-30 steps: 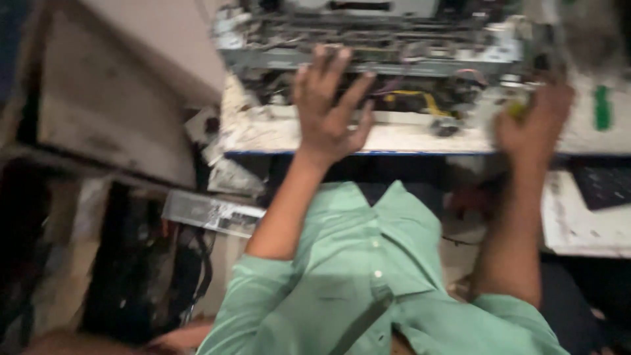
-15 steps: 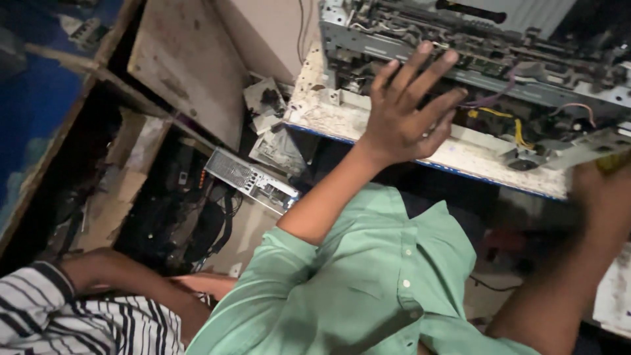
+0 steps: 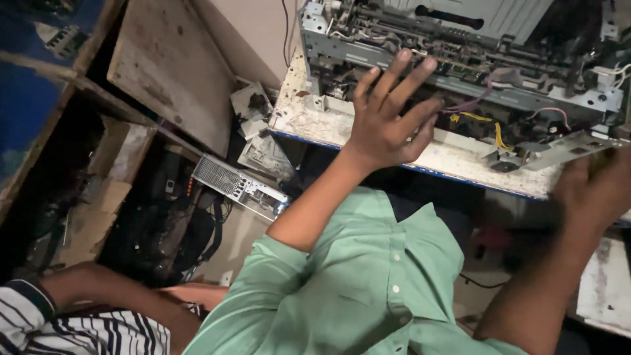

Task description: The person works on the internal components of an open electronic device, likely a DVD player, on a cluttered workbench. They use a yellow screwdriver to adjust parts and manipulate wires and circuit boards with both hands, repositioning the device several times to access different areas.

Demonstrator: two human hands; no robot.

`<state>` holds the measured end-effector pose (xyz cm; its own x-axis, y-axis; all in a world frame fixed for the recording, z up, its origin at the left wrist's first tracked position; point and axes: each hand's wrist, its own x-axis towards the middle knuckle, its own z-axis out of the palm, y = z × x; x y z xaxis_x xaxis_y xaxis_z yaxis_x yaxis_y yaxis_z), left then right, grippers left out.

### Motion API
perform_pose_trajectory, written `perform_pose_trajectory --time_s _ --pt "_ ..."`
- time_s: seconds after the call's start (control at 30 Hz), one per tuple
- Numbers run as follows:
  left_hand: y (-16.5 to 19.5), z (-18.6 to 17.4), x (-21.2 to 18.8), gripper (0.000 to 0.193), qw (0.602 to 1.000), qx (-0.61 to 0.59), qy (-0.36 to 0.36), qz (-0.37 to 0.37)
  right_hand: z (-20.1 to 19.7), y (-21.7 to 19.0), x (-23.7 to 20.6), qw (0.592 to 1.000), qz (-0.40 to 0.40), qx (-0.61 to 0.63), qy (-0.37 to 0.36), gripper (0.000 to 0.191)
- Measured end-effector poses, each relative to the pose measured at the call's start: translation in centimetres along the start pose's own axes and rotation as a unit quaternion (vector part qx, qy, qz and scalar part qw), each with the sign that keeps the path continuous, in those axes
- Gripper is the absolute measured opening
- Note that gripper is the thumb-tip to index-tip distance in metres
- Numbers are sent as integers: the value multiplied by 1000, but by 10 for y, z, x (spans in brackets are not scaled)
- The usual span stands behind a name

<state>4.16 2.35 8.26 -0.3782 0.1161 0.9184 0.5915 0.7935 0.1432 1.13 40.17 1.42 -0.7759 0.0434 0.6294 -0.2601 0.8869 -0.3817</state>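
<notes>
An opened grey machine chassis with exposed wires and rollers stands on a worn white table. My left hand hovers over the chassis's front edge, palm down, fingers spread, holding nothing. Yellow wires and a grey metal bracket lie just right of it. My right hand is blurred at the right edge, beside the end of that bracket. Whether it grips anything is unclear. Both arms come out of green shirt sleeves.
Below the table's left side lie a flat metal box with a grille, loose scrap and dark cables. A stained wooden board leans at the upper left. Another person's arm in a striped sleeve reaches in at the bottom left.
The view has swung left and tilted. My left hand stays spread over the chassis. My right hand has dropped toward the lower right. The other person's arm has come into view.
</notes>
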Motion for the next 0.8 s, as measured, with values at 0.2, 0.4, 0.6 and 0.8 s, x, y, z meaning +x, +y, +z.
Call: perform_pose_trajectory --time_s 0.2,0.4,0.6,0.8 --pt "-5 5 -6 47 997 -71 37 -4 -1 0 0 1000 -6 -20 20 39" --pt "-41 -15 -8 84 966 -55 220 -124 11 49 -7 989 -124 -82 0 35" --pt "-84 -31 -16 71 925 -177 233 -242 21 63 4 970 25 230 76 14" --pt "-111 -23 -41 73 881 -304 132 -337 -5 17 1 973 -138 181 24 17"
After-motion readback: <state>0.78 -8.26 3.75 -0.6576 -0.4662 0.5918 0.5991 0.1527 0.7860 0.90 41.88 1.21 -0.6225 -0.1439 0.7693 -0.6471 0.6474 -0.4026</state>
